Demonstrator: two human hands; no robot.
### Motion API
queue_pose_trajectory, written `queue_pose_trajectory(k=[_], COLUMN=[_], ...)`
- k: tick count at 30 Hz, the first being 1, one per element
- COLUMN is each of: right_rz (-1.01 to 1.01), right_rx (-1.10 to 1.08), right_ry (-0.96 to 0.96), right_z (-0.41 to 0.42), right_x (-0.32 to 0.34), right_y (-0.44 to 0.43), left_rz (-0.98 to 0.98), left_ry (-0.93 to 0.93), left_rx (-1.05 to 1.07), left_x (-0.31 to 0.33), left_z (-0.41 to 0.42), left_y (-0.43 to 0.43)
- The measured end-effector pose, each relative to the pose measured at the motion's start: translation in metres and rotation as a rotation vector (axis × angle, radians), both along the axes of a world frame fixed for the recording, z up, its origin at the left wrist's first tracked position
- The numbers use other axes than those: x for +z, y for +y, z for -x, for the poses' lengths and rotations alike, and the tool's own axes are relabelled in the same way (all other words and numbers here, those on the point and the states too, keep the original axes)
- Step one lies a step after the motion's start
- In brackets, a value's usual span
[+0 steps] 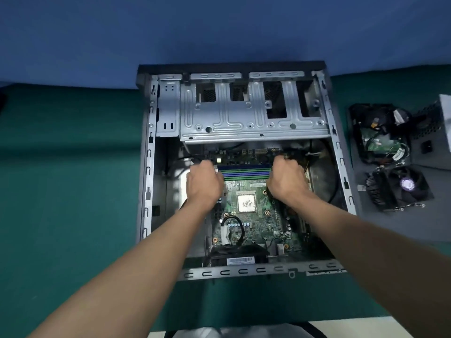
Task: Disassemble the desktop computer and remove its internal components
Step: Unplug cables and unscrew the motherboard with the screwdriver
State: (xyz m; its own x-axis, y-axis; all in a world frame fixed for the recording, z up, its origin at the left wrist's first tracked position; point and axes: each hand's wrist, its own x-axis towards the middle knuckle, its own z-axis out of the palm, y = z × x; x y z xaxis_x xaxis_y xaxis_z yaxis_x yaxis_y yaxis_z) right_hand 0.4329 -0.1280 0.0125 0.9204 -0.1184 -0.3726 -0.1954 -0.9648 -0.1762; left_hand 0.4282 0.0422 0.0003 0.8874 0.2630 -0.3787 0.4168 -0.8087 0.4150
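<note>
Green mat: case fore-aft, drive cage far.

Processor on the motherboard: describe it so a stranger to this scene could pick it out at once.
Start at the open computer case and find the green motherboard in its near half. Just nearer than the blue and green memory slots, between the wrists of the left hand and right hand, sits the processor: the board's only square silver plate, its top smudged.

No text readable: barcode label on black unit, motherboard print too blurred.
</note>
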Motion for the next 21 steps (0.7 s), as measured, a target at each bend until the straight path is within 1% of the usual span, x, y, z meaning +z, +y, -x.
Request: queue_pose_trajectory(k=[4,5,7,10,15,18,21], right_rz=[-0.016,-0.011,-0.002,0.025,0.035,0.015,-0.02], right_rx=[0.014,0.007,-0.007,-0.042,-0.119,-0.163,-0.174], right_ry=[-0.212,-0.235,-0.224,-0.127,-0.006,-0.043,-0.129], right_z=[0.007,0.006,0.0,-0.013,-0.019,-0.02,-0.012], right_x=[0.003,0.004,0.006,0.003,-0.011,-0.011,-0.014], right_y=[-0.002,-0.002,-0.001,0.002,0.006,0.009,0.009], left_rz=[0.005,0.0,-0.01,-0.019,0.111,0.221,0.269], left_ry=[-0.167,-0.195,-0.214,-0.198,-0.022,0.022,-0.019], left_rx=[0.008,0.007,0.02,0.049,0.173,0.209,0.184], left_x=[0.004,0.004,0.003,-0.001,-0.008,-0.01,-0.008], left_z=[0.006,0.006,0.002,-0.007,-0.019,-0.029,-0.024], left_y=[0.0,0.001,0.0,-0.001,0.002,0.007,0.013])
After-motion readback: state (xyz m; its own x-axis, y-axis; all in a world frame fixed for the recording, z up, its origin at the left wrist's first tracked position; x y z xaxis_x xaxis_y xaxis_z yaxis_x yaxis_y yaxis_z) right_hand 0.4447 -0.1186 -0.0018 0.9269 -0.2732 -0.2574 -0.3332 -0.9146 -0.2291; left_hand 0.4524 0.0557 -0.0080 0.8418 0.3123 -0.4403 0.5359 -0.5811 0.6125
